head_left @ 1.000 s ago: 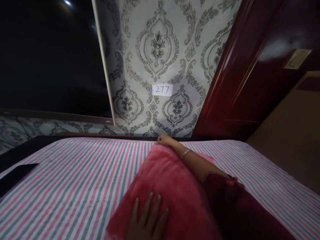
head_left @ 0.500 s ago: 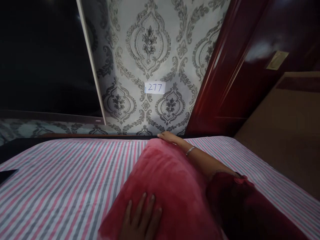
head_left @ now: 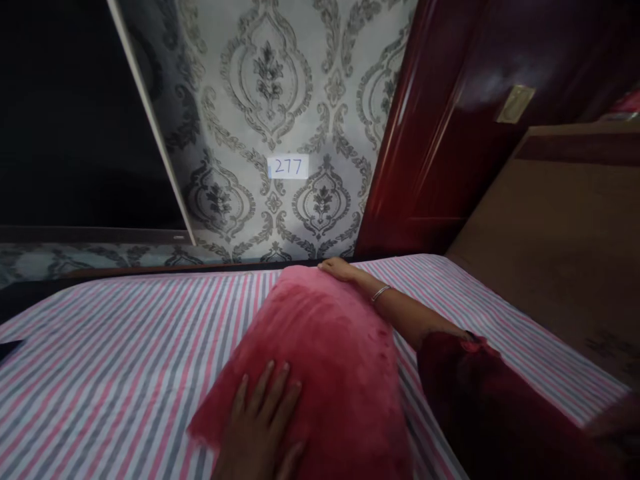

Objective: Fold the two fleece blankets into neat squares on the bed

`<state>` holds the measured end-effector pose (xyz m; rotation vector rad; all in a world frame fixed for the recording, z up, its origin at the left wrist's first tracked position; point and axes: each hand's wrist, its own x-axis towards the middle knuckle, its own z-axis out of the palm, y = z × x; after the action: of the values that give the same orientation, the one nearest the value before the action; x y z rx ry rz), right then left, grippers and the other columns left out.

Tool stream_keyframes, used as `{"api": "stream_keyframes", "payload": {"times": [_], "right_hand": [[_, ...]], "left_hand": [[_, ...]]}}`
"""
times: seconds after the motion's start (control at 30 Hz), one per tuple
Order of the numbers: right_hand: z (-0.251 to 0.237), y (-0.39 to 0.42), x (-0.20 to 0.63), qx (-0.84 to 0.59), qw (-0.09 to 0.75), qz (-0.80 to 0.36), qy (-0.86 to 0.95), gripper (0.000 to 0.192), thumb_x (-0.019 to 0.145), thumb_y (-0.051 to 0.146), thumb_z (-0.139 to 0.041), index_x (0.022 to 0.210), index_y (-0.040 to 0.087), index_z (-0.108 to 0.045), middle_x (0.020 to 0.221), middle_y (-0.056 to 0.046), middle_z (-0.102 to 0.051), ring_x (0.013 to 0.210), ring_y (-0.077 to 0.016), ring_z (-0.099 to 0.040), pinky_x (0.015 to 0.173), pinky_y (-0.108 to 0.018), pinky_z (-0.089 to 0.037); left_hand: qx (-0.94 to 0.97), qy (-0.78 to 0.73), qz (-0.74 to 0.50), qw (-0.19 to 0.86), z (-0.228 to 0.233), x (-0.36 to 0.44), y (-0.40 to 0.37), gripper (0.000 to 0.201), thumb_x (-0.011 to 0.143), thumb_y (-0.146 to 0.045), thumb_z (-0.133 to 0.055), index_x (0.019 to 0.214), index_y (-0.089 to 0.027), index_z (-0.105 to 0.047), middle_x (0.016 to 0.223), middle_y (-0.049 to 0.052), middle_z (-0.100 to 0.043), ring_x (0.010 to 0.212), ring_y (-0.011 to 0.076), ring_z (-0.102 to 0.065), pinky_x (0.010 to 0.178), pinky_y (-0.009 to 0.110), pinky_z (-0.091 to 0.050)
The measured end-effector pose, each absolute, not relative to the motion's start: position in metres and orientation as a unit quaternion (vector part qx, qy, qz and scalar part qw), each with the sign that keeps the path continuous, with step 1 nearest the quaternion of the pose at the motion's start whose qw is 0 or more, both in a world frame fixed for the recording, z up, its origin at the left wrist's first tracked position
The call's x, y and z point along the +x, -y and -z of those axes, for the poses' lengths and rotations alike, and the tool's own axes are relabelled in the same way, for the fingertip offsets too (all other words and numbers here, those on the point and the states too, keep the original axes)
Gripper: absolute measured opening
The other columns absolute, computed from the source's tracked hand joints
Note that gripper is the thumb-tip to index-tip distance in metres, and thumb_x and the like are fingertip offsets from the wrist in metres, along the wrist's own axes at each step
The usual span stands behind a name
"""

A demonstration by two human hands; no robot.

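Observation:
A plush pink-red pillow (head_left: pixel 330 360) lies on a bed with a pink, grey and white striped sheet (head_left: pixel 110 360). My left hand (head_left: pixel 260 420) rests flat on the pillow's near left corner, fingers spread. My right hand (head_left: pixel 340 269) reaches across and grips the pillow's far edge; a thin bangle sits on that wrist, and a dark red sleeve covers the upper arm.
Behind the bed stands a wall with grey damask wallpaper and a small paper label reading 277 (head_left: pixel 288 167). A dark panel with a white frame (head_left: pixel 75 120) fills the upper left. A glossy red-brown door (head_left: pixel 450 120) and a brown headboard panel (head_left: pixel 560 233) are at right.
The view has swung to the right, shifting the wall and label leftward. The pillow has slid slightly left and nearer on the sheet. Both hands stay on it.

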<state>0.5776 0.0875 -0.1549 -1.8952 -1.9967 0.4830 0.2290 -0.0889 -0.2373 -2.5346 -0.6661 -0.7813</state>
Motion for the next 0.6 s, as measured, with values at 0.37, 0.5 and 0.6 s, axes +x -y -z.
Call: {"api": "stream_keyframes", "payload": {"times": [0.37,0.5,0.6], "right_hand": [[0.163,-0.025,0.631,-0.702,0.178,-0.137,0.676,0.028,0.089,0.036,-0.057,0.071,0.015,-0.063,0.075,-0.002,-0.064,0.070,-0.0139,-0.050,0.062,-0.024,-0.032],[0.175,-0.030,0.632,-0.724,0.195,-0.112,0.652,0.027,0.092,0.033,-0.056,0.074,0.015,-0.066,0.078,-0.003,-0.067,0.072,-0.0137,-0.052,0.061,-0.023,-0.030],[0.179,-0.028,0.635,-0.730,0.203,-0.111,0.643,0.026,0.092,0.033,-0.057,0.078,0.015,-0.069,0.081,-0.004,-0.070,0.073,-0.0143,-0.055,0.061,-0.023,-0.032]], "left_hand": [[-0.978,0.114,0.169,0.052,0.209,0.308,0.145,0.091,0.076,-0.058,-0.068,0.155,-0.034,-0.029,0.162,0.005,-0.030,0.144,0.0446,-0.030,0.107,0.067,-0.034],[-0.982,0.138,0.131,0.011,0.228,0.315,0.151,0.095,0.072,-0.042,-0.070,0.155,-0.036,-0.026,0.163,0.007,-0.027,0.145,0.0467,-0.026,0.106,0.075,-0.028],[-0.982,0.149,0.113,-0.007,0.222,0.312,0.152,0.100,0.070,-0.036,-0.071,0.157,-0.038,-0.021,0.165,0.005,-0.021,0.148,0.0435,-0.020,0.110,0.073,-0.025]]}}
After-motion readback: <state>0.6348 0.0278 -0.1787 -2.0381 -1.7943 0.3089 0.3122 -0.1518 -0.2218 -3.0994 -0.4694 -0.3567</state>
